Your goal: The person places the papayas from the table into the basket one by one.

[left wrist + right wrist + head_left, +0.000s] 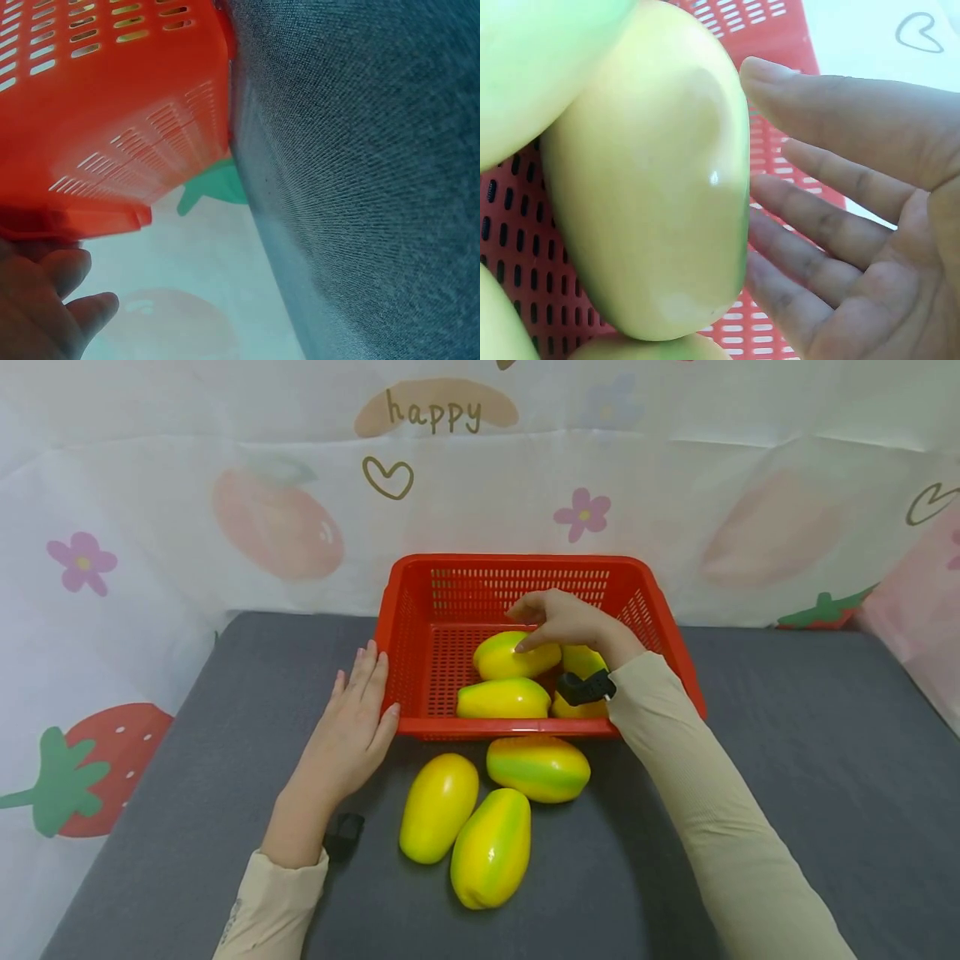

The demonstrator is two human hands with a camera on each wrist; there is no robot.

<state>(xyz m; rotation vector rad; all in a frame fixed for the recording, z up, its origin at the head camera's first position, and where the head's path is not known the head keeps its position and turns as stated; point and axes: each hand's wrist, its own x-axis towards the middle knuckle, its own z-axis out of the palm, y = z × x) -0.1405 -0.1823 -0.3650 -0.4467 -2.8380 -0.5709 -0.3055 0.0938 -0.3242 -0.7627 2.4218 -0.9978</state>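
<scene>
My right hand (573,622) is over the red plastic basket (663,635), its fingers loosely bent around the far side of a yellow mango (498,658). In the right wrist view, the thumb tip sits at the edge of that mango (652,195) and the other fingers are spread beyond it, not closed on it. Other mangoes lie nearby in the basket, one in front (502,699) and some partly hidden under the right wrist. My left hand (348,722) rests with straight fingers against the basket's left side; the left wrist view shows its fingertips by the rim (112,217).
Three yellow-green mangoes lie on the grey tabletop before the basket: one near its front wall (538,770), one at the left (438,808) and one closest to me (491,852). A printed white cloth (480,510) hangs behind the table (810,777).
</scene>
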